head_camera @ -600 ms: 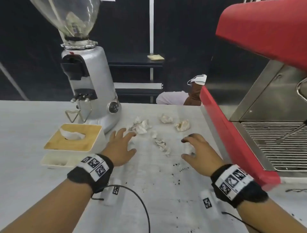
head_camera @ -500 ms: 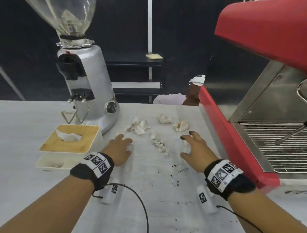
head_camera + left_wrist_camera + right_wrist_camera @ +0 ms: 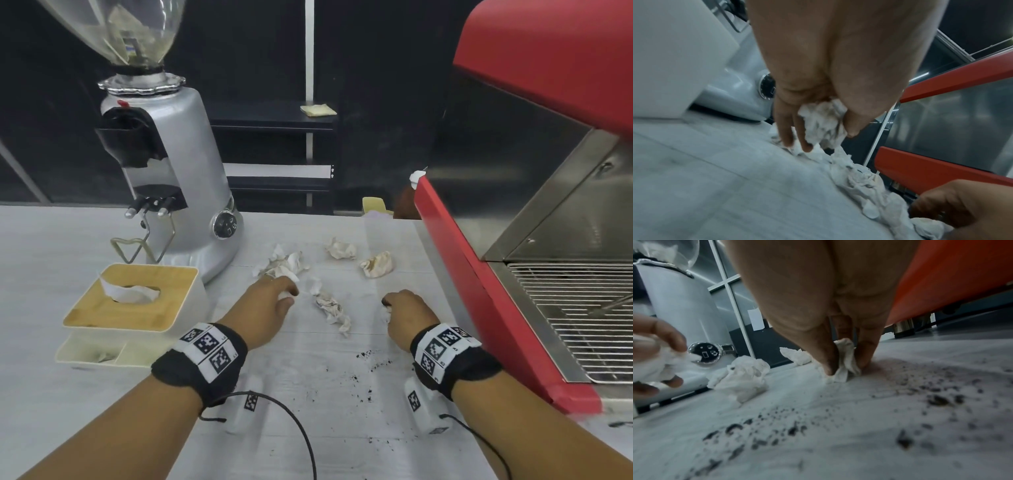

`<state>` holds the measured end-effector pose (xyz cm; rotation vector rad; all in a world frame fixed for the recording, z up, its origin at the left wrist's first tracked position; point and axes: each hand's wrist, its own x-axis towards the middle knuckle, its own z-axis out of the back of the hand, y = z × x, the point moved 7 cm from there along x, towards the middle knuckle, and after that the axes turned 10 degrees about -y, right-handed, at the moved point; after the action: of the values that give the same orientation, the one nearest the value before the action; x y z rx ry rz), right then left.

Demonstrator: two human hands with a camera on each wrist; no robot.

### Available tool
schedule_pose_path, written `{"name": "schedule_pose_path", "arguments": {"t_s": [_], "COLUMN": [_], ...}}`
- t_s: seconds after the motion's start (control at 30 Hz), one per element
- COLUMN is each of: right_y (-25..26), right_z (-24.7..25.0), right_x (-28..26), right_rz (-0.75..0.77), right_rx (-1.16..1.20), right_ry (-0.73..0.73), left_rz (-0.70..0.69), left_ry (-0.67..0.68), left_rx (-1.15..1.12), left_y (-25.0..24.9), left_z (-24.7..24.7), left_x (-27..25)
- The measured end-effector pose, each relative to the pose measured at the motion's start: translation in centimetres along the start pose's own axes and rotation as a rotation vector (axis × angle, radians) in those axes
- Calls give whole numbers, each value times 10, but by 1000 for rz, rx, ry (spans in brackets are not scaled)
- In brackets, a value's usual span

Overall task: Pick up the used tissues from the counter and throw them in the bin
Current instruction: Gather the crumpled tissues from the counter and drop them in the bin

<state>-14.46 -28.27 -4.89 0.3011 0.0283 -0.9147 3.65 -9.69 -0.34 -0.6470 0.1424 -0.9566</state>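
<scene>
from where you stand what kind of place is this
Likely a café or coffee bar counter: a red espresso machine with a drip grate, a silver coffee grinder, and coffee grounds scattered on the white counter.

Counts on the worktop [image 3: 68, 240]

Six crumpled tissues show: one gripped in the left hand [image 3: 263, 308], one pinched by the right hand [image 3: 407, 311], and four lying loose, namely a spread cluster [image 3: 284, 263] by the left fingers, a long twisted one [image 3: 330, 308] between the two hands, and two balls farther back [image 3: 340, 249] [image 3: 376, 263]. Two hands, each with one marker wristband [image 3: 205, 356] [image 3: 445, 353]. One coffee grinder [image 3: 164, 171], one red espresso machine [image 3: 513, 171], one tissue box [image 3: 133, 298] with a wooden lid. Dark coffee grounds [image 3: 370, 359] are scattered, too many to count.
</scene>
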Motion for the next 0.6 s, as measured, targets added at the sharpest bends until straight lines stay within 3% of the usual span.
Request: {"name": "schedule_pose_path", "arguments": {"t_s": [0.13, 0.27, 0.37, 0.5, 0.6], "right_y": [-5, -3, -1, 3, 4], "right_z": [2, 23, 40, 62, 64], "right_x": [0, -7, -11, -12, -2], "right_rz": [-57, -30, -41, 30, 58], "right_rx": [129, 288, 434, 497, 557], "right_ry": [-26, -190, -288, -530, -588], "left_rz": [-51, -68, -20, -10, -15], "left_ry": [9, 22, 108, 223, 212], "left_rx": [-77, -46, 51, 151, 140], "left_y": [-21, -35, -34, -33, -30], "left_z": [-14, -35, -59, -86, -95], "left_x": [9, 18, 23, 27, 31]}}
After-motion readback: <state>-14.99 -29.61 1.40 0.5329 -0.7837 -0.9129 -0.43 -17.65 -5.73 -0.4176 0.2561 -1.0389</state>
